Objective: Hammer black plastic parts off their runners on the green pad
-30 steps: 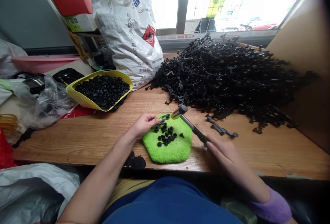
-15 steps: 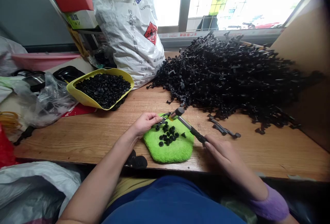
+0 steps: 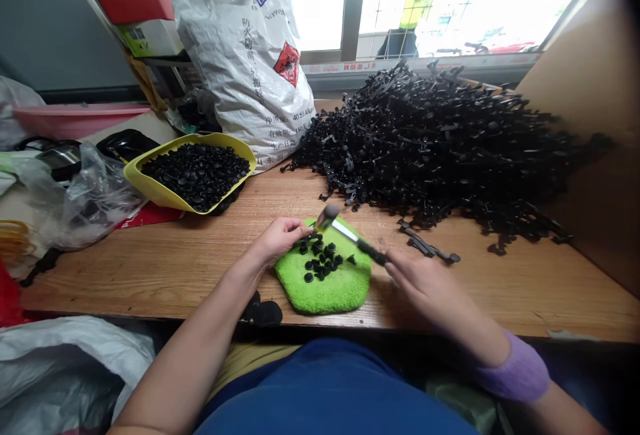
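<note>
If black-handled, metal-shafted hammer [image 3: 345,230] gripped in right hand [image 3: 415,276] is misaimed, left hand [image 3: 281,239], pinching black plastic strip [image 3: 312,236], may be struck.

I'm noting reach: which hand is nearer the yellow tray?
Left. The left hand is in front and to the right of the yellow tray; the right hand is farther right, around the hammer's handle.

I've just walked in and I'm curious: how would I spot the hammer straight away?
On the wooden table, find the bright green cloth. Over its far edge is the head of the hammer, whose handle slants down to the right hand. Its shiny silver shaft and dark grip set it apart from the small black parts nearby.
</note>
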A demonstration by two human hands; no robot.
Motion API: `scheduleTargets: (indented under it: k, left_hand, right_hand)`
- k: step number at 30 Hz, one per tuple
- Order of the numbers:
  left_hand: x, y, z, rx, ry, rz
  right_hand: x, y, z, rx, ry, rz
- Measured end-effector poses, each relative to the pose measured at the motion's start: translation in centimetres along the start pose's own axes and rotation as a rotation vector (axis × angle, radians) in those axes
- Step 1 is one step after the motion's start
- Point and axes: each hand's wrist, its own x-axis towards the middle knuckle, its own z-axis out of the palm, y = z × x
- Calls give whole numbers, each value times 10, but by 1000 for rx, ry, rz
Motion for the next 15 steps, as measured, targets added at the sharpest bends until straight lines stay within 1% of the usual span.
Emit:
scheduleTargets:
  k: [2,4,6,10,13,15]
  left_hand:
    - [0,1,0,23,14,-6]
    - [0,1,1,40,20,-8]
    - [1,1,0,55,18,-1]
    - [4,-4,-3,163,49,32]
    - [6,-8,-3,217,45,57]
    - [8,-10,0,227,43,59]
  right_hand:
    - [2,-1,1,-77,-34,0]
    - [4,-1,1,-55,11,8]
    - [5,-3,1,-46,25,8]
    - [7,-5,1,-149,-42,-8]
    - [9,-4,3,-119,-18,-2]
    - [9,-3,5,-111,-23,15]
